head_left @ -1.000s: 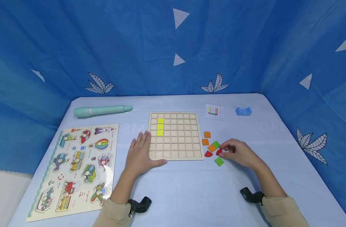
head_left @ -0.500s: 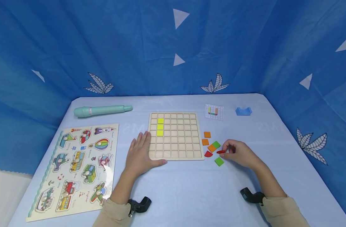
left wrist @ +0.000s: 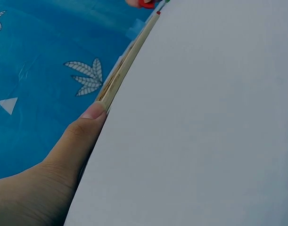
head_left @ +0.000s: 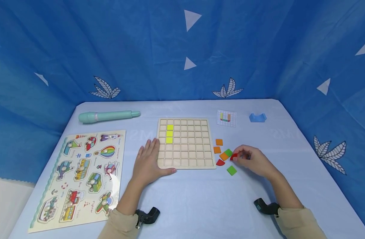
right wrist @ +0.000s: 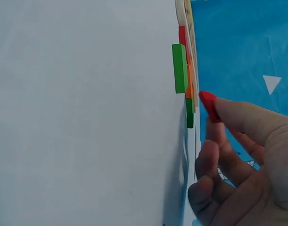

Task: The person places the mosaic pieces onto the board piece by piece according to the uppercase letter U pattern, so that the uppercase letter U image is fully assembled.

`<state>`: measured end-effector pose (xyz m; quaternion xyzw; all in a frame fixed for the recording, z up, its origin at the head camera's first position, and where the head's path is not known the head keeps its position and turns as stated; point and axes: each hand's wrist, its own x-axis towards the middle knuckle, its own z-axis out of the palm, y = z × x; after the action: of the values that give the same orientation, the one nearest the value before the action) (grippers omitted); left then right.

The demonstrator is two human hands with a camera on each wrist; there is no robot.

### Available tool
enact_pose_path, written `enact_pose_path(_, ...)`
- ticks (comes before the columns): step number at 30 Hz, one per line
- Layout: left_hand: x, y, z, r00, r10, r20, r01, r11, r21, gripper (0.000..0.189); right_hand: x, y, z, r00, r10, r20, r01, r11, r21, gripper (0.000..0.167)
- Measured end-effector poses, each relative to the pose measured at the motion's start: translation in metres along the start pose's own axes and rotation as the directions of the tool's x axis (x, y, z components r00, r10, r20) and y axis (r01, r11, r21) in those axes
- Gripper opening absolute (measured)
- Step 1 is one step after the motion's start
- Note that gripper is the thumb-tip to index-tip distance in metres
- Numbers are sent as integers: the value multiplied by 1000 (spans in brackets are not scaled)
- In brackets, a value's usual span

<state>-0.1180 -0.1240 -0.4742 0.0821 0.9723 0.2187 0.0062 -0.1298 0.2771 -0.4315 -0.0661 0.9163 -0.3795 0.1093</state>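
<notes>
My left hand (head_left: pixel 146 162) lies flat with fingers spread at the left edge and lower left corner of a wooden grid board (head_left: pixel 185 146); in the left wrist view the thumb (left wrist: pixel 82 127) touches the board's side. Three yellow squares (head_left: pixel 169 133) fill a column of cells in the board. Between thumb and fingertips my right hand (head_left: pixel 254 161) pinches a red quarter-round tile (right wrist: pixel 210 106), raised off the table. Beside it lie a second red quarter-round tile (head_left: pixel 220 162), orange square tiles (head_left: pixel 219 142) and green square tiles (head_left: pixel 231 170), one green touching an orange.
A small pattern card (head_left: pixel 226 118) and a blue curved block (head_left: pixel 257 118) lie at the back right. At the back left is a mint-green microphone-shaped stick (head_left: pixel 109 116). A vehicle picture puzzle board (head_left: pixel 80 176) covers the left side of the table.
My right hand has picked the red quarter-round tile off the table and turned it in its fingertips. The left hand has stayed in place.
</notes>
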Motion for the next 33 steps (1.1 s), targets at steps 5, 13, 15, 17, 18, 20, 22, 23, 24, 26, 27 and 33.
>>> enact_pose_path(5,0,0,0,1000,-1,0,1,1000,0,140,2,-8,-2,1000,5,-2,-5,1000,16,22)
enact_pose_path(13,-1,0,0,1000,-7,1,7,1000,0,139,9,-20,-3,998,-45,35,43,998,48,26)
enact_pose_path(15,0,0,0,1000,-3,-3,3,1000,1,139,11,-23,-4,997,-60,46,59,997,41,27)
enact_pose_path(17,0,0,0,1000,0,-5,0,1000,5,138,14,-27,-4,996,-67,53,66,997,28,28)
enact_pose_path(18,0,0,0,1000,1,-5,-1,1000,7,138,16,-29,-4,996,-64,57,63,998,20,28)
enact_pose_path(20,0,1,0,1000,2,-6,-1,1000,8,139,20,-33,-4,996,-56,67,56,998,5,28)
enact_pose_path(22,0,1,0,1000,3,-6,-3,1000,8,139,24,-38,-3,996,-49,77,49,999,4,27)
enact_pose_path(23,0,1,0,1000,3,-6,-3,1000,5,139,27,-41,-2,995,-49,83,49,999,5,27)
enact_pose_path(24,0,1,0,1000,4,-6,-4,1000,3,138,29,-43,-2,995,-52,89,52,999,9,25)
enact_pose_path(26,-1,1,0,1000,4,-8,-4,1000,1,138,33,-47,1,993,-68,101,67,998,13,23)
enact_pose_path(27,-1,1,-1,1000,4,-9,-4,1000,0,138,36,-49,2,991,-76,106,74,997,18,22)
enact_pose_path(33,-1,2,-1,1000,3,-11,-3,1000,-2,137,50,-63,12,986,-91,142,86,995,40,16)
